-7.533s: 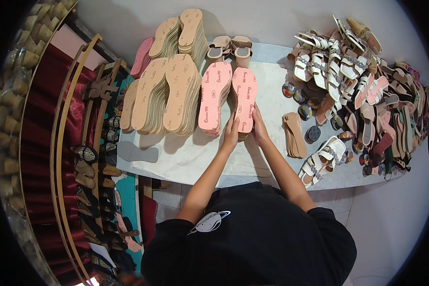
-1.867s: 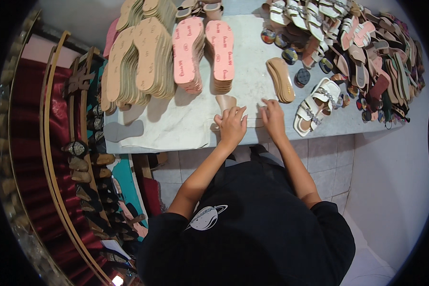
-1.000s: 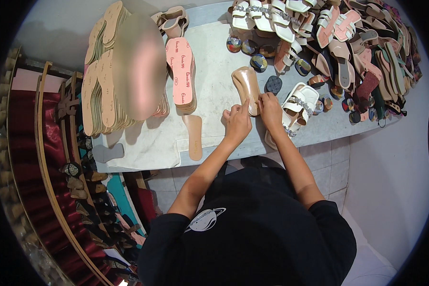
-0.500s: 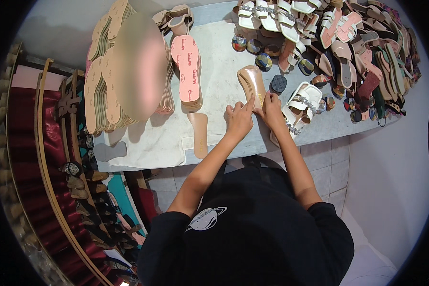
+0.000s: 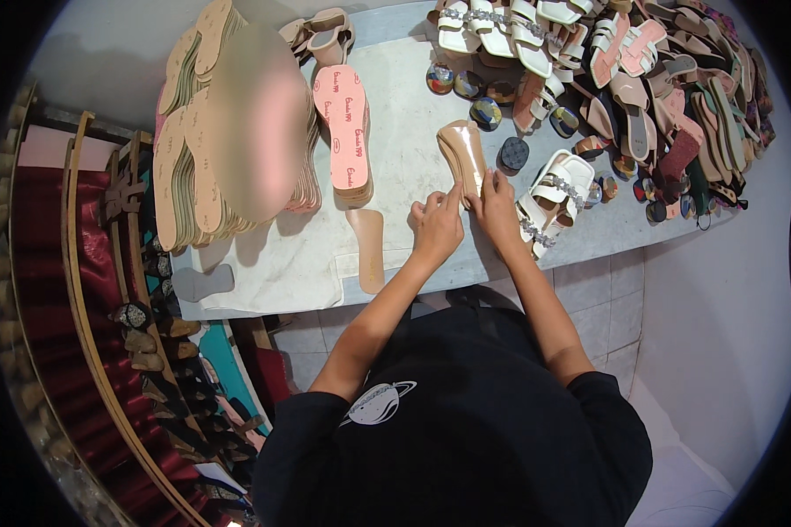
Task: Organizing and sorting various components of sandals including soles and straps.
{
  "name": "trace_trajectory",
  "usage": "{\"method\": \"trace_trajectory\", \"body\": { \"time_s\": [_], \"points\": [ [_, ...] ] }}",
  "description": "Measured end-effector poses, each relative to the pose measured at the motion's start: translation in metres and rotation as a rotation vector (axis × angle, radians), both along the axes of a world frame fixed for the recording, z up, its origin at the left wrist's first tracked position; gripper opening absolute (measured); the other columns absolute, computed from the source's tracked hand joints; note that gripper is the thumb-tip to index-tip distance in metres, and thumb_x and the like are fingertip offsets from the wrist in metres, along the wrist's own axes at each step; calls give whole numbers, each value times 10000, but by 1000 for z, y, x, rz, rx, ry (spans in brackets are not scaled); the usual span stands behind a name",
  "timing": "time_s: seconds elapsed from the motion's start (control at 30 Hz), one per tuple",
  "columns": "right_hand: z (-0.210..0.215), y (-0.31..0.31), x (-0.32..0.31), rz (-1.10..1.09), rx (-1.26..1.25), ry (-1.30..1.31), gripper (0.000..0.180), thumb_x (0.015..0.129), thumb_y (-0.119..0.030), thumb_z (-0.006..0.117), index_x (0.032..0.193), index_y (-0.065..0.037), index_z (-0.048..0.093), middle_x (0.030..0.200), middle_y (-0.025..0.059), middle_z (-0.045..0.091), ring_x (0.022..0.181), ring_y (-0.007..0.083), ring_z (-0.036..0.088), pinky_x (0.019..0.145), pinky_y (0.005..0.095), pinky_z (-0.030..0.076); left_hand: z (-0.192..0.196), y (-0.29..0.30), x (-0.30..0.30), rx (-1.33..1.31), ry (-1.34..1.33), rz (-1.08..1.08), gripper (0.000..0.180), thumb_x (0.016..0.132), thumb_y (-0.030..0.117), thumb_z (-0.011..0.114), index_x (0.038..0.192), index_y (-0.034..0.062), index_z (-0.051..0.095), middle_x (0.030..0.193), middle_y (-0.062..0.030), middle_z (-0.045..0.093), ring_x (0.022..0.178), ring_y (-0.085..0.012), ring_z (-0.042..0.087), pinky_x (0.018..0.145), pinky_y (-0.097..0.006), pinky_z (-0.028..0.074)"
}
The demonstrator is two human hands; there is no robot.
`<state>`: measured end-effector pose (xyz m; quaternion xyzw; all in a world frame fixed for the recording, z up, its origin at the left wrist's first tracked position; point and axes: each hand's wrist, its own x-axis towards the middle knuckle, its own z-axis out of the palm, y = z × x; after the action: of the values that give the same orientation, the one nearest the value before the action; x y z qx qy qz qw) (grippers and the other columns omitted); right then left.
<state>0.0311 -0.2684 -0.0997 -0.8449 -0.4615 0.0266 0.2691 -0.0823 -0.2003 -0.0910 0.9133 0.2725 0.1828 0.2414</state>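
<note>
A small stack of glossy tan insoles (image 5: 462, 151) lies on the table in front of me. My left hand (image 5: 437, 230) is at its near end, fingers bent and index finger against the left edge. From the right, my right hand (image 5: 497, 211) grips the same end, its fingers closed over the edge and hiding part of the top insole. A dark round heel piece (image 5: 513, 155) sits just right of the stack. Beside my right hand are white sandals (image 5: 561, 186) with jewelled straps. One loose tan insole (image 5: 369, 250) lies left of my left hand.
Pink printed insoles (image 5: 344, 123) are stacked left of centre, near tall piles of beige insoles (image 5: 177, 176). A grey sole-shaped piece (image 5: 204, 281) lies by the table's left front corner. Many sandals (image 5: 633, 114) crowd the right back, and a shoe rack (image 5: 154, 351) stands at left.
My left hand has shifted slightly left and down along the stack's near end. The right hand's fingers have moved a little over the top insole. The stack stays in place.
</note>
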Motion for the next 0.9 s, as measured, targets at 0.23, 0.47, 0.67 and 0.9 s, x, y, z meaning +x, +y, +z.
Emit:
{"method": "trace_trajectory", "body": {
  "time_s": [0.23,0.47,0.67,0.9],
  "points": [
    [10,5,0,-31,66,-40,280,721,-105,579,965,18,516,881,169,486,803,320,498,666,389,429,-9,1,-2,-2,8,-78,526,729,31,459,1242,37,343,1063,-34,563,910,-199,463,743,-398,234],
    [12,10,15,-104,-7,131,127,770,-123,504,803,0,502,733,184,545,673,342,549,602,417,442,-6,0,0,35,98,-55,562,702,20,473,1245,5,327,1068,-20,565,912,-210,457,752,-400,242],
    [11,9,43,-128,79,650,180,820,-161,456,843,14,490,759,161,576,695,266,585,586,357,444,-4,-1,2,85,34,-23,560,696,63,495,1237,21,358,854,-113,555,890,-218,464,749,-401,270],
    [63,13,50,-131,660,1417,116,849,-170,495,906,-74,466,767,-3,549,626,52,511,537,161,399,-3,0,4,78,149,-8,576,735,95,477,1276,25,293,869,-100,576,861,-224,471,760,-431,265]
  ]
}}
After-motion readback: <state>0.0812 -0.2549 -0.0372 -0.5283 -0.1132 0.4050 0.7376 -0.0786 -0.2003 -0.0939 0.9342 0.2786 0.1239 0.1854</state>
